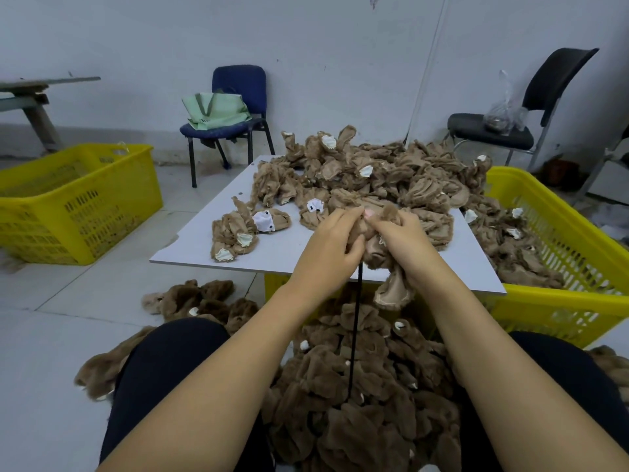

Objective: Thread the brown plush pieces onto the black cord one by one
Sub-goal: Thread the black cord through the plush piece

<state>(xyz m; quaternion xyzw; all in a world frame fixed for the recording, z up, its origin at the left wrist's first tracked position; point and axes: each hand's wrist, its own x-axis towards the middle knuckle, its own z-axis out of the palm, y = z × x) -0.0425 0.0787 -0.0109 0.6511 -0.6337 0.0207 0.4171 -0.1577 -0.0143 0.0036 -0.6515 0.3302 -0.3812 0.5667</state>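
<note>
Left hand (326,253) and right hand (405,240) both grip one brown plush piece (377,257) at the worktop (211,247) edge | black cord (355,335) hangs below into threaded pile (357,403) | loose heap (374,175) behind

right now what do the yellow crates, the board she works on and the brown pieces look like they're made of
Yellow crate: moulded plastic, judging by its slotted walls and slight gloss. Board: thin, matte grey sheet, perhaps laminate or plastic; cannot tell. Brown plush pieces: furry fabric, with smooth tan backing showing where they lie inside out.
</note>
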